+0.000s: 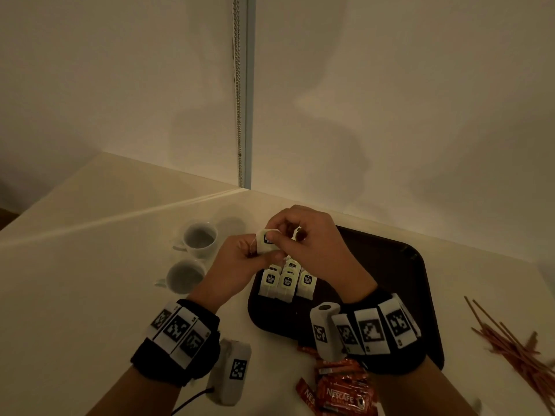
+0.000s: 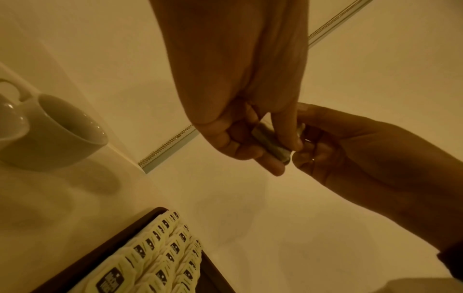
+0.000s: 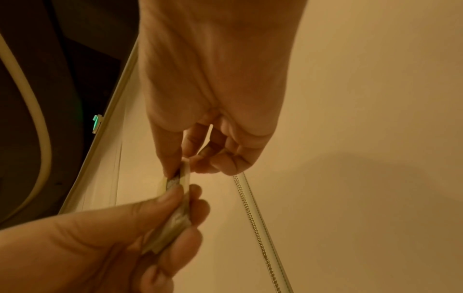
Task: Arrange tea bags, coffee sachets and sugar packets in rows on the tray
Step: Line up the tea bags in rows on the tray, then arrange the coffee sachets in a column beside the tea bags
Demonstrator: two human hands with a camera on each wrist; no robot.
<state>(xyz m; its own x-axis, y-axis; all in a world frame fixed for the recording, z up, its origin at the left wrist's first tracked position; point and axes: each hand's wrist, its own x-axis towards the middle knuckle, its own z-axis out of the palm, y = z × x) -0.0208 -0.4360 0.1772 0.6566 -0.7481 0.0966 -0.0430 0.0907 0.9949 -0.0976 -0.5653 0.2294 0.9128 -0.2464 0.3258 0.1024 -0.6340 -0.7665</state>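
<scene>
A pale tea bag (image 1: 265,242) with a dark label is pinched between the left grip (image 1: 237,265) and the right grip (image 1: 312,241), held in the air. Just below both grips, more tea bags (image 1: 286,282) of the same kind lie overlapping in rows at the left end of a dark tray (image 1: 399,265). Nearer the person than the right grip, red Nescafe coffee sachets (image 1: 342,391) lie heaped on the table beside the tray's near edge. Well out to the right of that grip, thin reddish sugar packets (image 1: 510,343) lie scattered.
</scene>
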